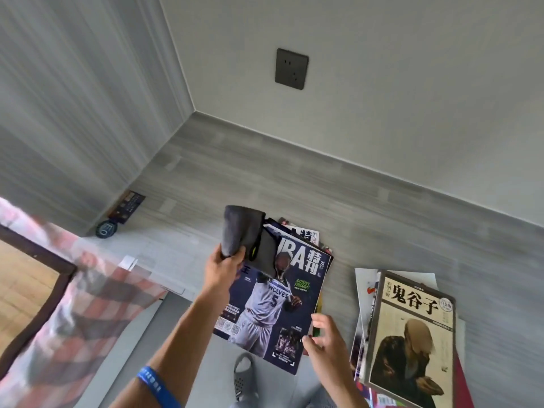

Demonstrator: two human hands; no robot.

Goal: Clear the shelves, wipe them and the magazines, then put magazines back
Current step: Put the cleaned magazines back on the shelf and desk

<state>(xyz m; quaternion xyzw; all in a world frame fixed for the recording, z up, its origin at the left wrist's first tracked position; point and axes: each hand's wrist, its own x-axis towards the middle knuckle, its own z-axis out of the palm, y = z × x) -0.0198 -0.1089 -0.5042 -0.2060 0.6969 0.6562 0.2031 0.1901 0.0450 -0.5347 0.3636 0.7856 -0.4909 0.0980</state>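
Observation:
A dark blue basketball magazine (276, 301) lies on top of a small pile of magazines on the grey floor. My left hand (222, 267) grips a folded grey cloth (244, 234) that hangs over the magazine's upper left corner. My right hand (323, 334) pinches the magazine's lower right edge between thumb and curled fingers. To the right lies a second pile of magazines (409, 334), topped by a beige cover with large black characters. No shelf is in view.
A grey slipper (244, 375) on a foot shows below the blue magazine. At the left are a red checked fabric (85, 295) and a dark-framed wooden surface (26, 278). A small round dark object (106, 229) and a dark card lie by the wall; a socket (291, 69) is above.

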